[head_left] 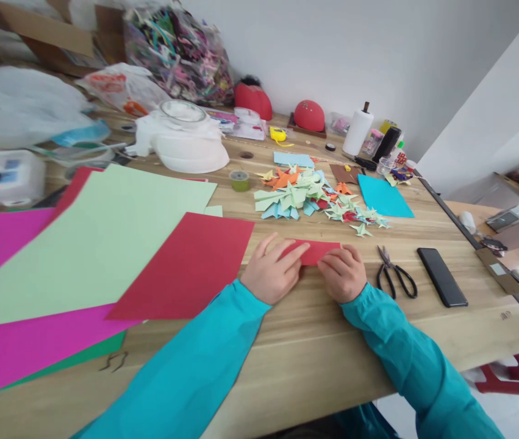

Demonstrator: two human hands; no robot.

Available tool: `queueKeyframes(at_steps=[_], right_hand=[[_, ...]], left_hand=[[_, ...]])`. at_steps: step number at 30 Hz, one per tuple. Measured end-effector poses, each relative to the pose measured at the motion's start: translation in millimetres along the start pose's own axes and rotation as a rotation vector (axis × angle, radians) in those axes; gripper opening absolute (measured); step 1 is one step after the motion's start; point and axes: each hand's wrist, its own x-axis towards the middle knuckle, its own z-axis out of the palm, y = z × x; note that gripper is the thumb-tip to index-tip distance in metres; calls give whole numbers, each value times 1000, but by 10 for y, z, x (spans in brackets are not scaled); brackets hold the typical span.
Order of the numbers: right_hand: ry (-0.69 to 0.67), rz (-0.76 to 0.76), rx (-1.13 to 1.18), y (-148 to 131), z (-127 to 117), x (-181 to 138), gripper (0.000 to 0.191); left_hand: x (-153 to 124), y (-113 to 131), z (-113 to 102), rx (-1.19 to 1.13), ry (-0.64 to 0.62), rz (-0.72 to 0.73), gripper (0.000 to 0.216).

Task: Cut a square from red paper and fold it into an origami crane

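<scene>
A folded strip of red paper (318,250) lies on the wooden table in front of me. My left hand (275,271) rests on its left part, the fingers stretched out and spread over the paper. At the right end, my right hand (344,274) has its fingers curled and pinched on the paper's lower edge; the thumb tip is partly hidden. Just left of my left hand is a larger sheet of red paper (190,262). Black-handled scissors (394,273) lie right of my right hand. Beyond both hands is a pile of folded paper pieces (293,196) in green, blue and orange.
Large green paper sheets (99,238) and magenta sheets (58,341) cover the left side. A black phone (442,276) lies at the right. Behind are a tape roll (239,180), a blue sheet (385,195), a yellow tape measure (278,134) and plastic bags (25,110).
</scene>
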Motion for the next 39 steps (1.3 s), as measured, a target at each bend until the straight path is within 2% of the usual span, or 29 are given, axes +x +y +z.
queueKeyframes(at_steps=[5, 8, 11, 13, 17, 25, 32, 39], right_hand=[[87, 47, -56, 136, -22, -1, 17], [108, 41, -106, 154, -20, 9, 17], [99, -2, -88, 102, 6, 17, 16], [97, -37, -61, 47, 27, 17, 16], [100, -50, -31, -54, 46, 17, 17], [82, -71, -28, -96, 22, 57, 15], [104, 13, -77, 50, -58, 57, 10], [204, 178, -168, 243, -45, 7, 11]], left_hand=[[-82, -271, -50, 141, 59, -28, 13], [-101, -311, -75, 178, 121, -103, 12], [-49, -185, -85, 210, 145, -79, 9], [5, -57, -73, 194, 121, -3, 12], [66, 125, -13, 134, 77, 61, 14], [41, 142, 40, 80, 74, 114, 22], [17, -8, -29, 103, 134, 64, 32], [-20, -125, -86, 97, 152, 25, 32]])
